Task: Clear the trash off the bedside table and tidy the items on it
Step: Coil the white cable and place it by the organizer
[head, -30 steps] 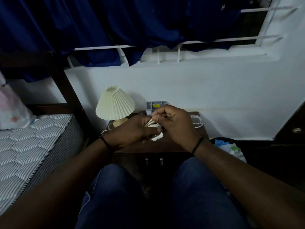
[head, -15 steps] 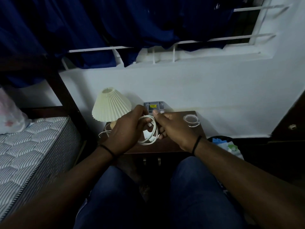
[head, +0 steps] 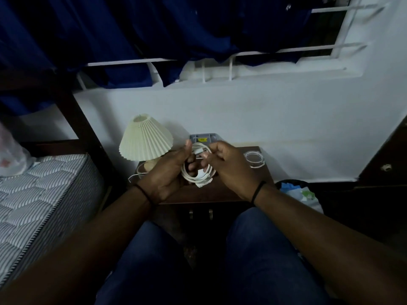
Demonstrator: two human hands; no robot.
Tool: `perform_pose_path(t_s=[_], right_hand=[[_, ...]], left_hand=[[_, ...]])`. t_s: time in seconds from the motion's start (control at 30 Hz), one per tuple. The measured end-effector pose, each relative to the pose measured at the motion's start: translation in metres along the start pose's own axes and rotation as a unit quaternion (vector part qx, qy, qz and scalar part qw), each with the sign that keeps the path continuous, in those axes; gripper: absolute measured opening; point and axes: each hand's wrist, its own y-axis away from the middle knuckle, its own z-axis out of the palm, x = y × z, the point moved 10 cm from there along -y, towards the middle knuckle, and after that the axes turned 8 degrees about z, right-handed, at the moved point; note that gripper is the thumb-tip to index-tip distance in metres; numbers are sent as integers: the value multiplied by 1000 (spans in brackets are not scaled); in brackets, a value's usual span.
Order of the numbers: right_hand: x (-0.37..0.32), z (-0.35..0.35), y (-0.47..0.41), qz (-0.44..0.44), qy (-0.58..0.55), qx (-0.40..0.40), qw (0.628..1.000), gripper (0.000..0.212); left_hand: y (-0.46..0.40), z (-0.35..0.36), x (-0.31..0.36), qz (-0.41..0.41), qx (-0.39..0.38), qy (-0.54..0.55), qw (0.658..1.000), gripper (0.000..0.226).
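Observation:
A white charging cable (head: 196, 176) is coiled into a loop above the dark wooden bedside table (head: 220, 190). My left hand (head: 167, 172) grips the left side of the coil, thumb up. My right hand (head: 229, 167) pinches the cable's upper end near the plug. On the table's left stands a cream pleated lamp (head: 145, 138), a clear round glass dish (head: 254, 159) sits at the right, and a grey box (head: 204, 138) with a yellow label leans at the back against the wall.
A striped mattress (head: 39, 199) lies to the left beside a dark bedpost (head: 81, 119). A dark bin (head: 301, 192) holding blue and white rubbish stands right of the table. My knees in blue jeans (head: 198, 260) fill the foreground. A white wall is behind.
The hands drew apart and the bunched cable opened into a visible coil. The right hand shifted to the cable's upper end.

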Motion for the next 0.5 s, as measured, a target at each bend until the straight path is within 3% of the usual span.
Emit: perform_pose_path(t_s=[0.07, 0.2, 0.37, 0.5], right_hand=[[3, -10, -6, -19, 9, 25, 999, 18], [32, -38, -28, 0, 64, 53, 997, 13], [112, -62, -64, 158, 30, 54, 986, 11], [171, -70, -93, 248, -3, 51, 967, 21]], left_hand=[[-15, 0, -10, 9, 25, -25, 999, 45], [-45, -3, -37, 26, 87, -73, 993, 32], [-81, -9, -93, -17, 126, -87, 988, 31], [-113, -23, -131, -54, 143, -85, 985, 15]])
